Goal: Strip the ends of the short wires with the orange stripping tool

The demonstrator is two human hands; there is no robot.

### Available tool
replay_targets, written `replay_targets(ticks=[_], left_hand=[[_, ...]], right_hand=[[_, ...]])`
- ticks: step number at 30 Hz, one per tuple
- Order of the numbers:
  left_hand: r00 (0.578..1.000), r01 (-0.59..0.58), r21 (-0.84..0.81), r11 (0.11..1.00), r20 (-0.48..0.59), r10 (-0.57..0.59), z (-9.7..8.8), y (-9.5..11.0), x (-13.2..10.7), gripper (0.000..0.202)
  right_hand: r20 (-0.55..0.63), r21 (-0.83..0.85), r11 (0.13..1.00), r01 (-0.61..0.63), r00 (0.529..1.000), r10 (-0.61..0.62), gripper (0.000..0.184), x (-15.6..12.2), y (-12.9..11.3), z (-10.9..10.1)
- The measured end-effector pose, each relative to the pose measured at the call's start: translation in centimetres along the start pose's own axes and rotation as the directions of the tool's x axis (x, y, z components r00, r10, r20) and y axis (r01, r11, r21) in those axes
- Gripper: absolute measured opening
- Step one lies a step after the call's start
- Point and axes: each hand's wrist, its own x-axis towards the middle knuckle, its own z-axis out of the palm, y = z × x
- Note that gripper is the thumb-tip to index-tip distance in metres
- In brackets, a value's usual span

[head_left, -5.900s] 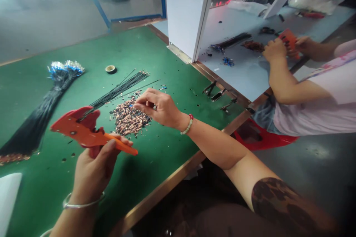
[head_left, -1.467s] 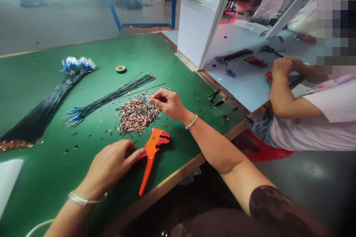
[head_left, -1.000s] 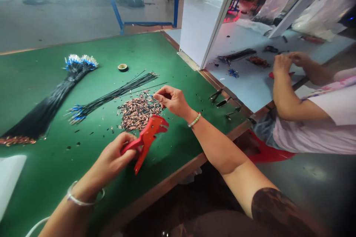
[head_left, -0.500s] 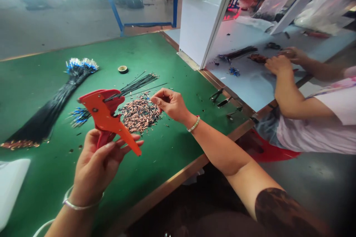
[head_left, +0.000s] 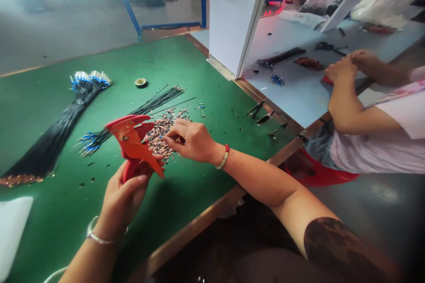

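My left hand [head_left: 128, 190] is wrapped round the handles of an orange and red wire stripper [head_left: 134, 141], its jaws raised and facing right. Just right of those jaws is my right hand [head_left: 191, 140], thumb and fingers pinched together; what they hold, if anything, is too small to make out. Below and behind both hands lies a pile of short copper and dark wire clippings [head_left: 159, 143]. A loose bundle of thin black wires [head_left: 156, 101] with blue ends stretches behind the stripper, partly hidden by it.
A thick black wire bundle [head_left: 56, 128] with white-blue tips lies left on the green table [head_left: 199, 177]. A tape roll [head_left: 141, 83] sits behind. A white panel [head_left: 232, 22] stands at the back. On the right, a co-worker's hands [head_left: 345, 68] are over a light-blue table [head_left: 292, 101].
My right hand has moved left and down toward the stripper's jaws. The stripper in my left hand has shifted slightly right and down. The co-worker's hands have moved a little right.
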Motion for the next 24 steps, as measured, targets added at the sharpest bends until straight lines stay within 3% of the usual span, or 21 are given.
replay_targets(ticks=[6, 13, 20, 24], left_hand=[[0.997, 0.072, -0.108, 0.992, -0.003, -0.073, 1.2, 0.6, -0.4, 0.051], [0.994, 0.111, -0.125, 0.986, 0.034, -0.108, 0.6, 0.0, -0.2, 0.055], [0.995, 0.073, -0.134, 0.988, -0.055, -0.081, 2.0, 0.6, -0.5, 0.047], [0.994, 0.078, -0.082, 0.994, -0.076, -0.084, 2.3, 0.7, -0.5, 0.052]], right_hand=[[-0.004, -0.103, 0.992, 0.067, 0.998, -0.068, 0.037, 0.0, -0.9, -0.1], [-0.011, -0.172, 0.976, 0.135, 0.990, -0.139, 0.034, -0.3, -1.7, -0.3], [0.027, -0.213, 0.967, 0.143, 0.990, -0.141, 0.037, -0.5, -2.1, -0.3], [0.043, -0.203, 0.968, 0.145, 0.989, -0.140, 0.042, -0.6, -2.4, -0.3]])
